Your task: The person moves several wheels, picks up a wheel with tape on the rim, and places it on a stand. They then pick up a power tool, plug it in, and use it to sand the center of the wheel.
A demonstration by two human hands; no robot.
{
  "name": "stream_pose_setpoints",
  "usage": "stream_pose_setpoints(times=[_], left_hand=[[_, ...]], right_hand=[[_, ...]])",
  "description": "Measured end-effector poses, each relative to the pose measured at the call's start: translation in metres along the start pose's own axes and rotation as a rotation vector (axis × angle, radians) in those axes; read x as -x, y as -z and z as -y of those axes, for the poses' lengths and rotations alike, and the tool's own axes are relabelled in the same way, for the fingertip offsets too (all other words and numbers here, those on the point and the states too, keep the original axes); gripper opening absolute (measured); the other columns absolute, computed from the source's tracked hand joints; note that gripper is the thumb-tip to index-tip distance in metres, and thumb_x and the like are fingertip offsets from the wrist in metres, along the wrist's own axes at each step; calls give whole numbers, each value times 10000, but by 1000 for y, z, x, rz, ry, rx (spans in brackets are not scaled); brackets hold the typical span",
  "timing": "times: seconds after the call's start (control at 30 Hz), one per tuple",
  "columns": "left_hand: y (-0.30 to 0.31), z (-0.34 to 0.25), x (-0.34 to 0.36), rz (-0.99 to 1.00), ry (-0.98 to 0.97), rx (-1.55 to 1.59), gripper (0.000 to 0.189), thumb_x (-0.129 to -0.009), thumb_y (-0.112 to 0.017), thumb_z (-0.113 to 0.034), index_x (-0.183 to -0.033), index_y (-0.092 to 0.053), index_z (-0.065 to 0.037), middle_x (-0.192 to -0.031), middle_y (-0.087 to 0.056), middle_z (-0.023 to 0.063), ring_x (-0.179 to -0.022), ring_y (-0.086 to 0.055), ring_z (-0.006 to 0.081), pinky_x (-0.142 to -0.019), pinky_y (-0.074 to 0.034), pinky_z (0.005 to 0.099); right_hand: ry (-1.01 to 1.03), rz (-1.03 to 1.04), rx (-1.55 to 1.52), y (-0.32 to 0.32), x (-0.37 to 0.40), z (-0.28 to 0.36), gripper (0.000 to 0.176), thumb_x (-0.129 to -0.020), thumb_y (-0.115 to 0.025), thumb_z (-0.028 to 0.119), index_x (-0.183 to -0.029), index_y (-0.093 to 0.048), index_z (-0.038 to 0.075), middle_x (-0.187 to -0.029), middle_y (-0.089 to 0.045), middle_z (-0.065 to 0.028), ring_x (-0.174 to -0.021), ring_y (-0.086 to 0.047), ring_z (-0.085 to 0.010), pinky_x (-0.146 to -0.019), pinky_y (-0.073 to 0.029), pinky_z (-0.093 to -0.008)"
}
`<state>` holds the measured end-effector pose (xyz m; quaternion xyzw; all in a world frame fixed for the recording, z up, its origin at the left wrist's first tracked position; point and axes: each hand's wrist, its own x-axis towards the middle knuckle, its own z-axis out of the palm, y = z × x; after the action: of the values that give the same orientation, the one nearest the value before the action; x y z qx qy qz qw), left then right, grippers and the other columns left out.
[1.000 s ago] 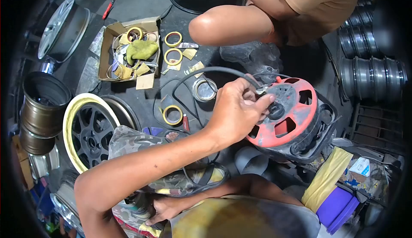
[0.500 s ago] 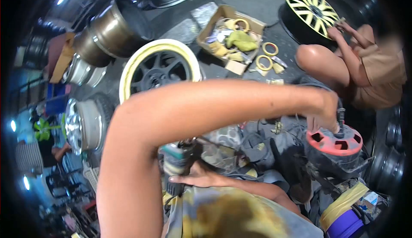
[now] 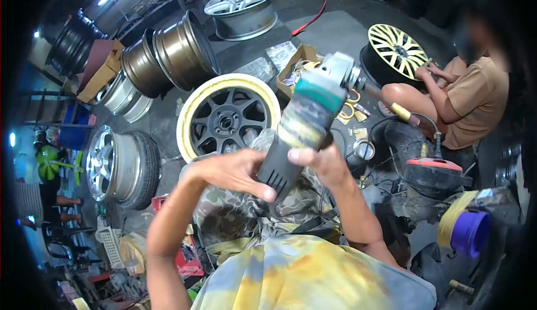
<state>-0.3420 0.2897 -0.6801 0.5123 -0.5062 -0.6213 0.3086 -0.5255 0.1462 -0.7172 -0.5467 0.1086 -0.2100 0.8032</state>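
A teal and dark grey angle grinder (image 3: pixel 302 122), with tape round its body and a silver head, is raised in front of my chest. My right hand (image 3: pixel 324 161) is wrapped round the middle of its body, thumb on top. At the lower end of the grinder, my left hand (image 3: pixel 238 170) holds the dark housing, thumb across it. The head points to the upper right. Behind the grinder, a dark spoked wheel (image 3: pixel 228 118) with a yellow-taped rim lies on the floor.
A co-worker (image 3: pixel 475 92) sits at the right, hands at a yellow-spoked wheel (image 3: pixel 398 52). Bronze rims (image 3: pixel 184 50) and a tyred wheel (image 3: pixel 126 167) stand left. A cardboard box (image 3: pixel 305 53), red-topped device (image 3: pixel 434 164) and purple tape roll (image 3: pixel 471 233) are also around.
My left arm has drawn back from the red-topped device at the right, and its hand is now on the grinder. The grinder has risen in my right hand. The view has shifted.
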Motion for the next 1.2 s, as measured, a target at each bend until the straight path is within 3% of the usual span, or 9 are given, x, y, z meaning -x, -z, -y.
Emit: stream_pose_setpoints(times=[0.17,0.3,0.4,0.5,0.63,0.73,0.83,1.0,1.2], left_hand=[[-32,3,-38,167,-281,805,568,-817,-828,-255,-1229,-571,39,-1054,-687,165,-939,-711,288,-816,-596,395],[-66,-33,-55,-183,-422,561,383,-802,-778,-151,-1091,-599,25,-917,-663,98,-844,-693,217,-726,-558,344],[-68,-45,-84,-819,-552,66,459,-753,-786,-164,-1110,-588,47,-948,-697,103,-857,-664,141,-752,-543,315],[-56,-39,-115,-1111,-876,-196,590,-731,-793,-161,-1185,-495,70,-918,-693,239,-819,-700,395,-749,-561,412],[-48,-55,-114,-1112,-745,-312,623,-718,-804,-188,-1171,-473,81,-986,-646,296,-915,-642,487,-799,-549,469],[-25,-70,-86,-882,-800,-624,872,-677,-867,-308,-1315,-440,107,-1214,-549,328,-1119,-577,468,-967,-488,473],[9,-75,-59,-721,-749,-234,1073,-724,-879,-446,-1478,-344,98,-1356,-544,283,-1280,-547,359,-1072,-444,442],[16,-81,-64,-601,-900,87,617,-976,-696,-317,-1442,-465,13,-1287,-600,102,-1205,-533,149,-1046,-432,337],[17,-52,-84,-625,-920,225,617,-967,-715,-240,-1463,-448,12,-1282,-606,82,-1149,-565,138,-1027,-446,307]], right_hand=[[51,236,69,2,-26,49,735,-646,-760,279,-1290,-568,-19,-1187,-664,-157,-1115,-646,-276,-1030,-491,-396],[118,334,163,19,-34,86,736,-709,-767,159,-1371,-511,-35,-1232,-648,-168,-1197,-606,-241,-1042,-473,-364],[329,-61,335,-15,-11,110,741,-793,-781,153,-1416,-438,-56,-1230,-638,-151,-1151,-621,-209,-1014,-483,-342],[543,-333,580,-52,-8,105,752,-777,-872,172,-1360,-457,-62,-1207,-644,-136,-1085,-634,-169,-966,-498,-323],[801,-731,749,-45,-45,98,536,-769,-881,161,-1172,-588,-36,-1084,-677,-99,-910,-651,-153,-854,-518,-326],[714,-481,523,-17,-53,115,413,-792,-836,100,-1136,-638,-14,-1023,-719,-68,-911,-675,-133,-862,-532,-306],[581,-93,343,5,-58,116,414,-816,-786,46,-1201,-637,10,-1074,-727,-72,-956,-702,-163,-882,-560,-314],[367,54,320,-3,-71,88,646,-638,-789,-52,-1239,-572,42,-1113,-687,-51,-990,-679,-149,-887,-551,-309],[279,135,124,18,-85,54,654,-697,-768,13,-1300,-515,42,-1129,-654,-63,-1012,-663,-159,-915,-545,-318]])
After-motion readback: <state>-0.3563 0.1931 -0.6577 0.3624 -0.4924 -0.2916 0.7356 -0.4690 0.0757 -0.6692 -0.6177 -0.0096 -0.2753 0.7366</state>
